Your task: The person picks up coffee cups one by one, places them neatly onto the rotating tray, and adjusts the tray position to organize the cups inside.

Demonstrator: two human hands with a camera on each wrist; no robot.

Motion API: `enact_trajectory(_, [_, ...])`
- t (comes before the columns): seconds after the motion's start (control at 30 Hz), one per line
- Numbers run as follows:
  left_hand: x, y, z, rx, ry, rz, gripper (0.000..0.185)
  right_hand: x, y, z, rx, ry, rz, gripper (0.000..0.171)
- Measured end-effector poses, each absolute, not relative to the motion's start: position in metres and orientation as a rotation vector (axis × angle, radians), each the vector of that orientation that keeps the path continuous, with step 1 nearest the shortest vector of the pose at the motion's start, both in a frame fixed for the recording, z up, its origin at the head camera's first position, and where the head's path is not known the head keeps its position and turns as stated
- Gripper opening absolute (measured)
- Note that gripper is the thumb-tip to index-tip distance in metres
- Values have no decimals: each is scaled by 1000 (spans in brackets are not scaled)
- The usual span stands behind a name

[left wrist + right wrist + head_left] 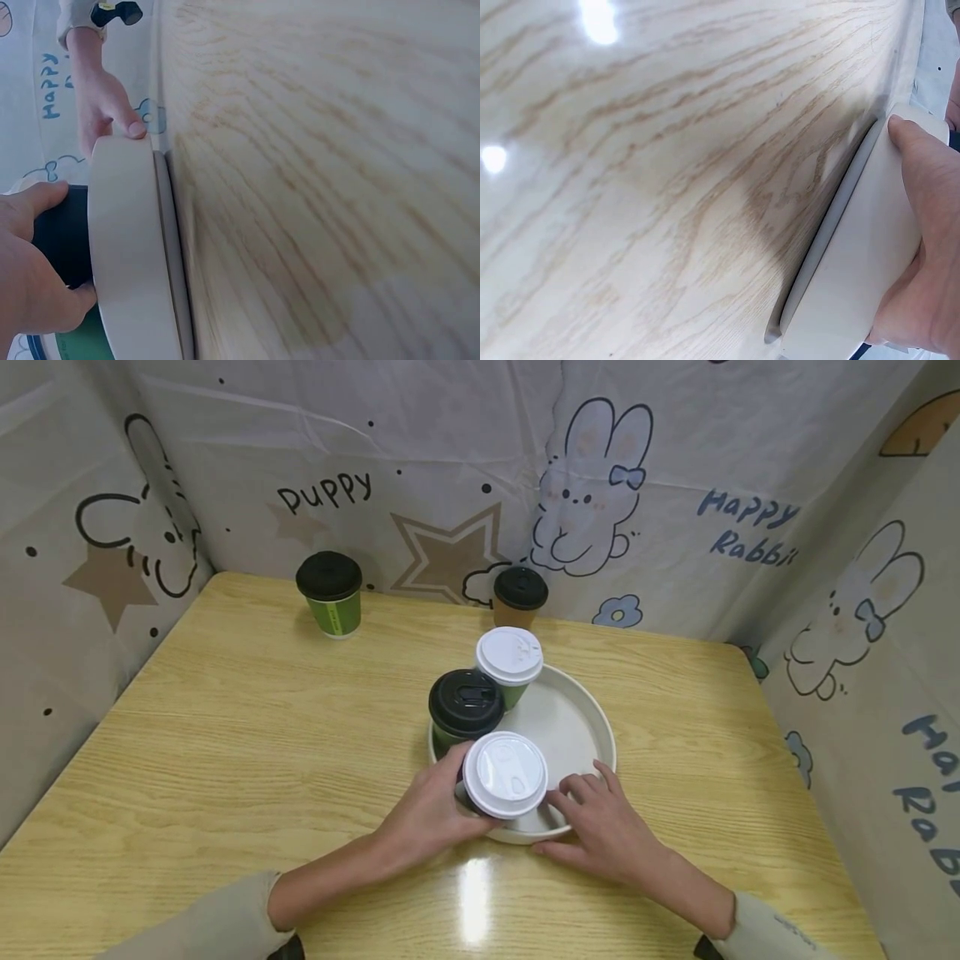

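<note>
My left hand (431,802) grips a dark paper cup (64,244) with a white lid (506,775), at the front of a round white tray (603,727). Fingers wrap its far side and the thumb the near side. My right hand (600,822) holds the tray's front right rim; its thumb presses the outer wall, seen in the right wrist view, and the other fingers reach over the inside. Beside the gripped cup stands a green cup with a black lid (467,703). Behind that is another green cup with a white lid (510,656), also on the tray.
At the back left of the wooden table (285,718) stands a green cup (335,612) with a black lid. A brown cup (513,612) with a black lid stands behind the tray, near the printed cloth (450,460) that encloses the table's back and sides.
</note>
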State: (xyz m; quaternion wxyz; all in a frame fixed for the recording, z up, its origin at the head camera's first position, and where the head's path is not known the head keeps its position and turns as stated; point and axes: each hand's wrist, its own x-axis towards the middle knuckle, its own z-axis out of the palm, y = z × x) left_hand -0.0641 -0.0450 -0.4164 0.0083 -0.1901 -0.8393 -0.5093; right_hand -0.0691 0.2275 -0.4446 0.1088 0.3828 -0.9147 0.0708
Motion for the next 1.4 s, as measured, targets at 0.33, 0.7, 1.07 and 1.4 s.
enact_trajectory(0.33, [-65, -47, -412, -590, -2641, -1574, 90, -69, 227, -444, 1114, -2707, 212, 57])
enact_trajectory(0.7, [-63, -54, -408, -593, -2728, -1461, 87, -69, 227, -444, 1118, -2697, 227, 58])
enact_trajectory(1.07, [-62, -83, -388, -705, -2615, -1359, 78, -69, 226, -444, 1121, -2701, 227, 58])
enact_trajectory(1.4, [-69, -87, -351, -992, -2474, -875, 82, -69, 228, -445, 1122, -2711, 220, 56])
